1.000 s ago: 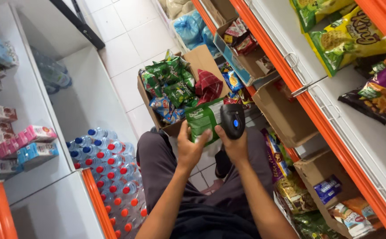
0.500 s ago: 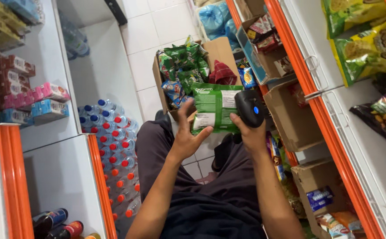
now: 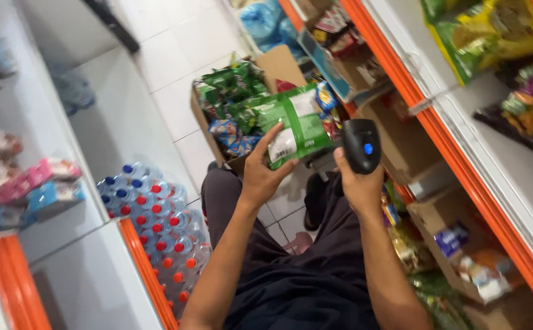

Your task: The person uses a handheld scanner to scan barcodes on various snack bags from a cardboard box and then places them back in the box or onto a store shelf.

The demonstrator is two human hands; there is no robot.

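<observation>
Above the snack box [image 3: 278, 67], hands closed: green packet [image 3: 296, 127], black scanner [image 3: 362, 145].

A glossy green plastic snack packet [image 3: 297, 127] is seen beside a matt black plastic barcode scanner [image 3: 362, 145]. Brown matt cardboard forms the box [image 3: 285, 63]; smooth white tiles cover the floor [image 3: 174, 36]; clear plastic forms the water bottles [image 3: 162, 214].

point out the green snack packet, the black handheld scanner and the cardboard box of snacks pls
green snack packet [image 3: 300, 125], head view, on the middle of its green face.
black handheld scanner [image 3: 362, 144], head view, on its head near the blue button.
cardboard box of snacks [image 3: 281, 63], head view, on its raised brown flap.
</observation>
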